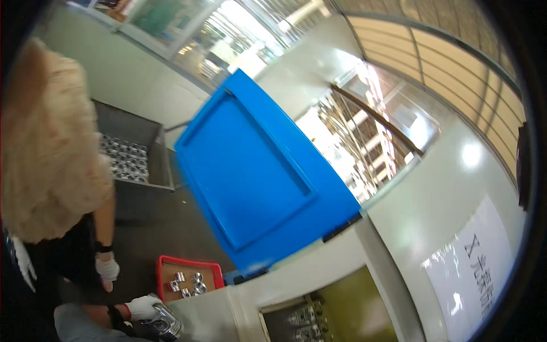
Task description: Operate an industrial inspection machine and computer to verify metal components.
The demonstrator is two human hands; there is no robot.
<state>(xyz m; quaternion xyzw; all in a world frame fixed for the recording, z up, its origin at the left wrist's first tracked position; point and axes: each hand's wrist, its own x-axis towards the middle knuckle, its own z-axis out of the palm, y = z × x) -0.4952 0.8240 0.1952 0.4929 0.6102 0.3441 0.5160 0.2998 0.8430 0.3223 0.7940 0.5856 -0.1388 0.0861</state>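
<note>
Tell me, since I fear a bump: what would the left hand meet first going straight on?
Probably the pale machine just beyond the left hand and its metal part; depth is unclear.

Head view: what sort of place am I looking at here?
Probably a factory or machining workshop: a grey metal bin of shiny metal parts, a red tray of small metal cylinders, a large blue plastic lid, and a white-gloved hand on a metal part.
</note>
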